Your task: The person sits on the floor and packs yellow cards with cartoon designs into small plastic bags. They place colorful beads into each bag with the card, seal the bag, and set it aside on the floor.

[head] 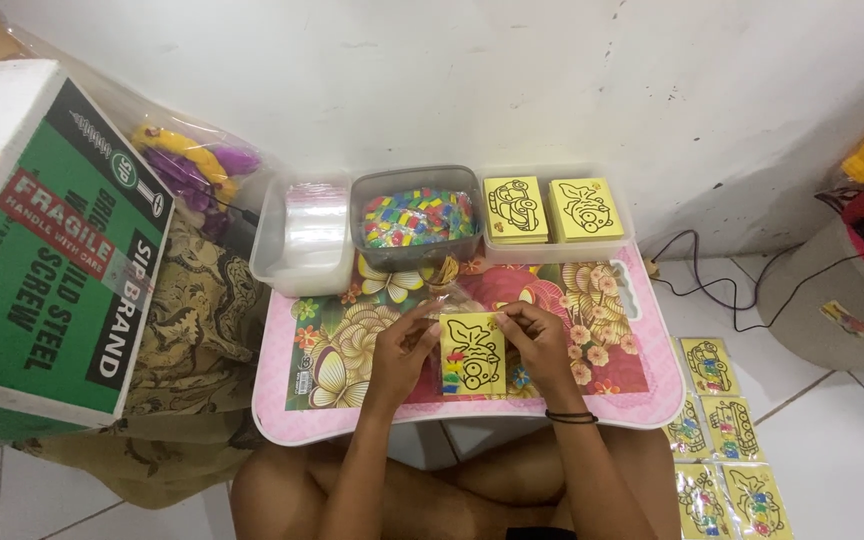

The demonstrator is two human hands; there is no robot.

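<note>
Your hands meet over the middle of the counter: your left hand (404,350) pinches the left edge of a small yellow rectangular card with a black outline drawing (472,354), and your right hand (540,343), with a dark band on its wrist, pinches the top right corner, so both are clamped on the same card. The card sits just above the counter surface, held nearly flat and facing up at you, its long axis running away from you toward the wall; a strip of small coloured pieces shows at its lower left. A crinkled clear plastic bag (444,290) lies just behind the card. The counter is a low pink tray-like counter with a flower-print top (352,340), standing on a white tiled floor (832,440) against a scuffed white wall (512,80). Along its far edge stand three plastic tubs: a clear one with plastic sleeves (304,232), a grey one full of coloured bits (416,216), and a clear one with two stacks of yellow cards (552,210). A green and white cardboard box (42,250) stands to your left, and finished yellow cards (722,440) lie on the floor to your right.
</note>
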